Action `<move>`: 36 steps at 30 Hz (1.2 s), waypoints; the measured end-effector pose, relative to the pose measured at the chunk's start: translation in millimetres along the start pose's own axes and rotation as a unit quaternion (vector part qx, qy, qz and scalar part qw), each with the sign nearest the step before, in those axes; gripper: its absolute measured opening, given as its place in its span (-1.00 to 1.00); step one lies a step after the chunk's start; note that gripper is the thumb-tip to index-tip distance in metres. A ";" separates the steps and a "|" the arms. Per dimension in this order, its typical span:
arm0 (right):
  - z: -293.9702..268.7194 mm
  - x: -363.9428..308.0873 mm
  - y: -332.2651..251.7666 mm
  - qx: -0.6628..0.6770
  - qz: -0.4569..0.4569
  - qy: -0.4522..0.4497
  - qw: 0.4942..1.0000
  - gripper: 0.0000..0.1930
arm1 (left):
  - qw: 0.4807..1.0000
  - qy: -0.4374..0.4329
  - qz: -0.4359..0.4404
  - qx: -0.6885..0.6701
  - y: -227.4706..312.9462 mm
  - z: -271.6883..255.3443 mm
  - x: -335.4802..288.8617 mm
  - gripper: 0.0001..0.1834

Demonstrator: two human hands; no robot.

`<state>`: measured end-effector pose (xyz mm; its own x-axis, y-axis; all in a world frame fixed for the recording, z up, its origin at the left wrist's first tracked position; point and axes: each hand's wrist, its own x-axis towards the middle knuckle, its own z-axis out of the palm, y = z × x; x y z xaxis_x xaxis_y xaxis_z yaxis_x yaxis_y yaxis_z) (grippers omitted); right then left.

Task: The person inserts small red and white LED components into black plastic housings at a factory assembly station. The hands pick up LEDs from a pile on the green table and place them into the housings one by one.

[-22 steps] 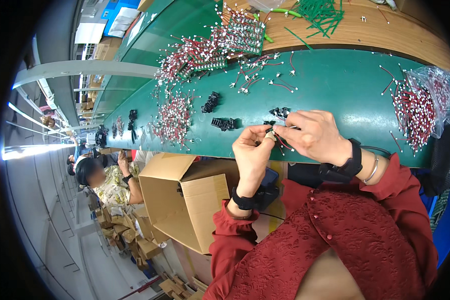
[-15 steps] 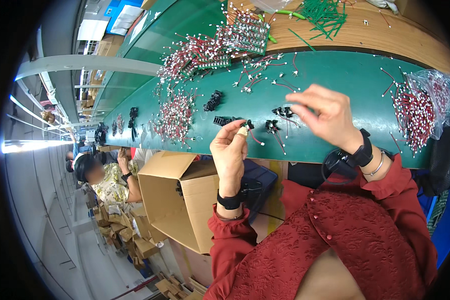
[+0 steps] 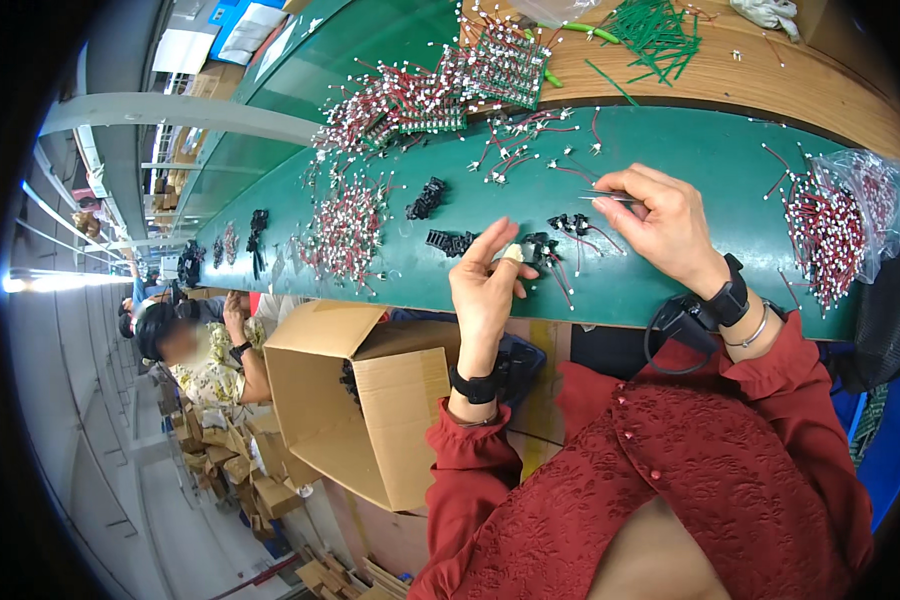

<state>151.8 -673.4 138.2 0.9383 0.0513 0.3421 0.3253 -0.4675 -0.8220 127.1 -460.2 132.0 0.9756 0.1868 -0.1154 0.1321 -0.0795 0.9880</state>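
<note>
My right hand (image 3: pixel 665 220) is closed on slim metal tweezers (image 3: pixel 598 194), held above the green work surface. Just below their tips lie small black plastic pieces with red wires (image 3: pixel 570 224). My left hand (image 3: pixel 485 290) has its fingers apart, with a pale cover on one fingertip. That fingertip is right beside a second cluster of black pieces with wires (image 3: pixel 542 250); whether it touches them I cannot tell. To the left of that hand sits a black connector block (image 3: pixel 450 242), and farther off another black heap (image 3: pixel 426 199).
Red-wired white connectors are piled on the left (image 3: pixel 348 232) and beside a plastic bag (image 3: pixel 890 190) at the right. Wired circuit boards (image 3: pixel 500 68) and green strips (image 3: pixel 655 35) lie farther back. A cardboard box (image 3: pixel 402 420) stands below the front edge; another person sits at the left.
My left hand has moved right and opened, letting go of the black wired piece at the cluster. The tweezers in my right hand have dipped slightly and now point left.
</note>
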 end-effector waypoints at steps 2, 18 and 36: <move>2.2 -0.4 3.0 0.005 0.004 -0.008 1.000 -0.87 | 0.999 0.030 0.012 -0.016 0.7 1.5 -0.9 -0.74; 7.5 -5.3 7.7 -0.072 -0.011 -0.079 0.994 -0.83 | 0.945 -0.185 -0.080 -0.256 16.8 -2.4 -54.6 -0.44; 14.5 7.5 24.7 -0.080 0.033 -0.038 0.996 -0.89 | 0.904 -0.214 -0.108 -0.354 5.3 18.8 -49.1 -0.61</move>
<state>168.6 -671.8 113.9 0.9653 0.0795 0.2486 0.2448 -0.6060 -0.7569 83.2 -488.2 140.9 0.9391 -0.2845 -0.1930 0.3301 0.5892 0.7375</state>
